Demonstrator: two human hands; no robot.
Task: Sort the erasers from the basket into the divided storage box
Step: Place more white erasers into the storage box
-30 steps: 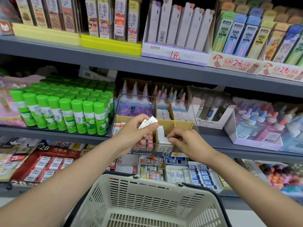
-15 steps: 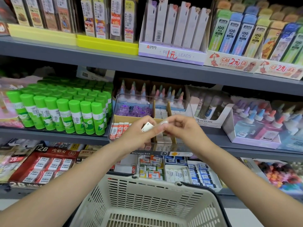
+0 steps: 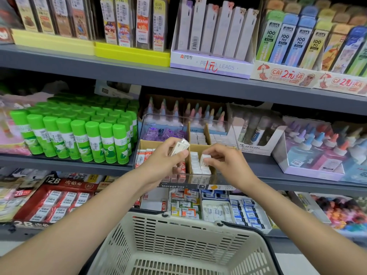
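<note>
Over the clear storage box (image 3: 228, 126) on the shelf, the left hand (image 3: 164, 161) is gripping white erasers (image 3: 179, 146) above its left compartments; the right hand (image 3: 224, 161) is pinching one white eraser (image 3: 204, 158) above its middle row; the cream basket (image 3: 178, 245) is sitting below the box.

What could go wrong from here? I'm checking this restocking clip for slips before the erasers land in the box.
1. The right hand pinches one small white eraser above a nearly full row of white erasers; pushing it in may knock its neighbours askew.
2. The left hand holds several erasers in a fingertip grip over the red-labelled compartment; one could slip into the wrong section.
3. The storage box sits at the shelf edge, so a hard push might shift it.
</note>
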